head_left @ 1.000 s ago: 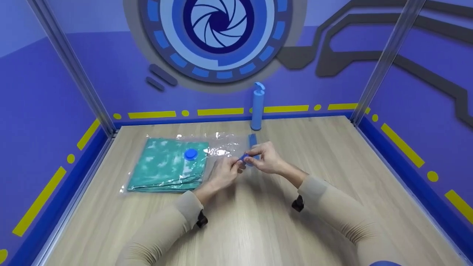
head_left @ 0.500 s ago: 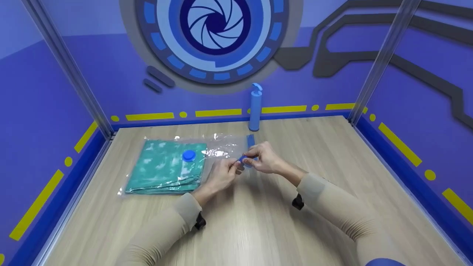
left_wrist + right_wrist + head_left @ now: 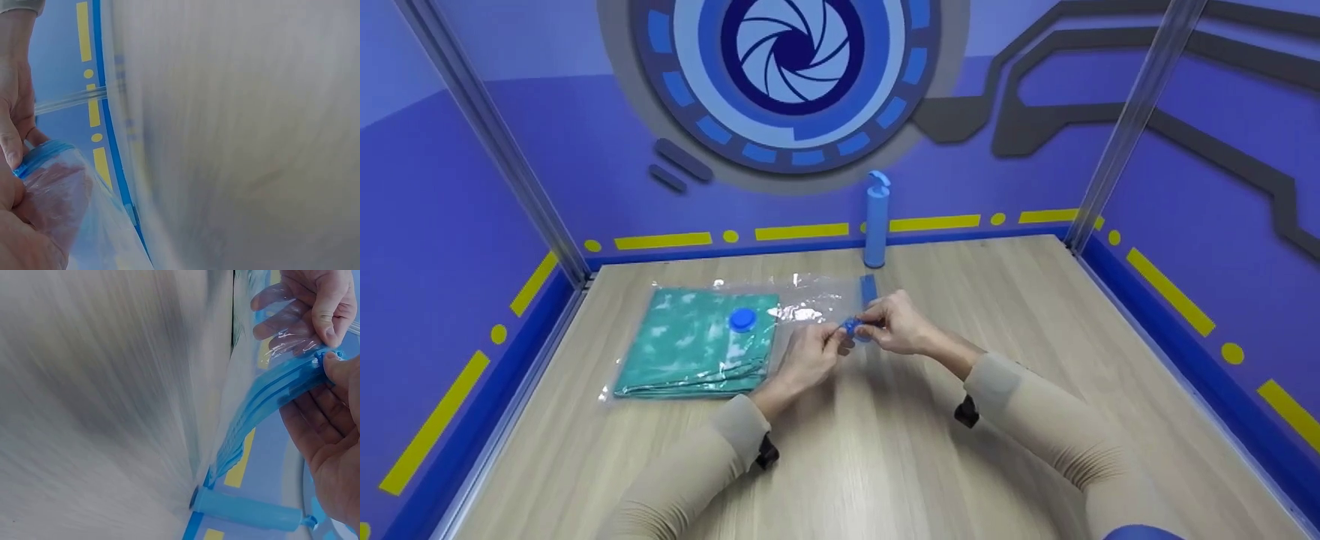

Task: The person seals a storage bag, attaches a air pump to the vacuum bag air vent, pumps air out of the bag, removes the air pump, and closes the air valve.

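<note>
A clear vacuum storage bag (image 3: pixel 832 296) lies on the table with a folded green-and-white cloth (image 3: pixel 697 341) inside and a round blue valve (image 3: pixel 742 320) on top. Its blue zip strip (image 3: pixel 275 391) runs along the right end, near corner lifted. My left hand (image 3: pixel 810 352) pinches the bag's film at that corner, thumb and forefinger together. Facing it, my right hand (image 3: pixel 898 322) pinches the end of the zip strip, where a small blue piece like a zip slider (image 3: pixel 851 327) shows between the fingertips. In the right wrist view, the left hand's other fingers show through the film.
A blue hand pump (image 3: pixel 876 225) stands upright at the table's back edge, just behind the bag's zip end. Purple-blue panels (image 3: pixel 547 165) with metal corner posts enclose the wooden table (image 3: pixel 1035 315) at the back and sides.
Both hands stay at the bag's corner. The blue piece between the fingertips has turned, from a slanted strip to a small blocky shape. The head view has shifted slightly.
</note>
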A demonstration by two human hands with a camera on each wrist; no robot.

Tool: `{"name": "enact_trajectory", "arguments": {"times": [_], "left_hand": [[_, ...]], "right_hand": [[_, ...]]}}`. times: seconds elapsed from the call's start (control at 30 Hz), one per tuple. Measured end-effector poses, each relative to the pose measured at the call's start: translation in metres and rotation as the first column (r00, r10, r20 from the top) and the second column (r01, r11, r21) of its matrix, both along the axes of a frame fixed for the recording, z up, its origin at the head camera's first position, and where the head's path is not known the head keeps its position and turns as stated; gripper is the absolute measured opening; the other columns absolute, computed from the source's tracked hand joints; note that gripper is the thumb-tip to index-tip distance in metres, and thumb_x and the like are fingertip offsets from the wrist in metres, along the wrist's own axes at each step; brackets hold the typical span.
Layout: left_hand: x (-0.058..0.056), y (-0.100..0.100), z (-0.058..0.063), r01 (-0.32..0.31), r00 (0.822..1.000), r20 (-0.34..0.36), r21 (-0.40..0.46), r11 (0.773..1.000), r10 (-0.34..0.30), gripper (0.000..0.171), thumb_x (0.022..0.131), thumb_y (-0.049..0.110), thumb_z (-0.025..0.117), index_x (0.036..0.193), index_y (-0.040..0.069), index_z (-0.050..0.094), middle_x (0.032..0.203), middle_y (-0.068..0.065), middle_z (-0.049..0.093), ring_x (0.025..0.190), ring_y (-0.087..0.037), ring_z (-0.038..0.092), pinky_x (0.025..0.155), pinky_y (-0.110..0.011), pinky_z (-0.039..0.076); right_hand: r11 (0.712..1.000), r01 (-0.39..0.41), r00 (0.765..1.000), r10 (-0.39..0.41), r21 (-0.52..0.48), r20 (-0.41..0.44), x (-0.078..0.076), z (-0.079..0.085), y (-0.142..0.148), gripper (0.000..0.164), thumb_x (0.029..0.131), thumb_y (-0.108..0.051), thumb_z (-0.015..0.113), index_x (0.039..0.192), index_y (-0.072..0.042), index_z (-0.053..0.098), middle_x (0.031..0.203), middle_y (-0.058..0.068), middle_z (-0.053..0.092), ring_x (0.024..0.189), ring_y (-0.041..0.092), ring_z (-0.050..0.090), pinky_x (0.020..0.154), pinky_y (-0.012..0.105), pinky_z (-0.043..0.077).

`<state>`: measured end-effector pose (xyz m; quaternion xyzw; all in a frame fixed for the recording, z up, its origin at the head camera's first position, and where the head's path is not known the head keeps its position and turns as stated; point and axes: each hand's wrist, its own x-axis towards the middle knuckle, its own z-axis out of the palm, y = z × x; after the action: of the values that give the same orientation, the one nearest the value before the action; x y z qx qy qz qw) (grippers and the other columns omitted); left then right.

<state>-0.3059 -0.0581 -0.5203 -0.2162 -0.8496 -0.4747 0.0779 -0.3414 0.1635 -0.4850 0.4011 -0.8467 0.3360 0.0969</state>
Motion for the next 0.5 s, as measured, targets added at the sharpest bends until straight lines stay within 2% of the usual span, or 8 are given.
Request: {"name": "enact_trajectory", "arguments": {"times": [0.17, 0.27, 0.4, 0.5], "left_hand": [[-0.002, 0.0, 0.003, -0.029, 0.999, -0.034, -0.036, 0.999, 0.028, 0.023, 0.111, 0.008, 0.066, 0.101, 0.002, 0.085, 0.095, -0.012, 0.088, 0.086, -0.028, 0.086, 0.078, -0.038, 0.07], [-0.001, -0.001, 0.007, -0.048, 0.998, -0.042, -0.049, 0.998, 0.046, 0.022, 0.11, 0.008, 0.067, 0.102, 0.002, 0.086, 0.094, -0.012, 0.088, 0.085, -0.026, 0.085, 0.073, -0.032, 0.067], [-0.001, -0.003, 0.01, -0.065, 0.997, -0.052, -0.063, 0.996, 0.061, 0.021, 0.11, 0.008, 0.068, 0.103, 0.001, 0.086, 0.093, -0.011, 0.087, 0.083, -0.024, 0.083, 0.068, -0.025, 0.062], [0.0, -0.003, 0.011, -0.062, 0.995, -0.076, -0.069, 0.996, 0.057, 0.02, 0.109, 0.007, 0.068, 0.103, 0.0, 0.086, 0.09, -0.011, 0.087, 0.082, -0.024, 0.083, 0.07, -0.026, 0.063]], "right_hand": [[0.996, 0.037, 0.994, -0.029, -0.08, 0.103, 0.002, -0.001, 0.0, 0.01, 0.1, -0.003, 0.082, 0.106, 0.003, 0.088, 0.09, 0.019, 0.084, 0.07, 0.009, 0.067, 0.063, 0.014, 0.053], [0.989, 0.046, 0.991, -0.028, -0.14, 0.131, 0.003, 0.0, -0.003, 0.011, 0.099, -0.003, 0.084, 0.108, 0.003, 0.088, 0.092, 0.02, 0.084, 0.074, 0.013, 0.073, 0.067, 0.015, 0.057], [0.984, 0.038, 0.992, -0.017, -0.172, 0.124, 0.002, 0.0, -0.007, 0.01, 0.097, -0.002, 0.086, 0.106, 0.003, 0.088, 0.09, 0.02, 0.083, 0.072, 0.012, 0.07, 0.067, 0.015, 0.057], [0.986, 0.024, 0.994, -0.006, -0.163, 0.11, 0.002, 0.002, -0.009, 0.01, 0.097, -0.002, 0.086, 0.106, 0.003, 0.088, 0.089, 0.021, 0.082, 0.071, 0.008, 0.065, 0.065, 0.015, 0.056]]}}
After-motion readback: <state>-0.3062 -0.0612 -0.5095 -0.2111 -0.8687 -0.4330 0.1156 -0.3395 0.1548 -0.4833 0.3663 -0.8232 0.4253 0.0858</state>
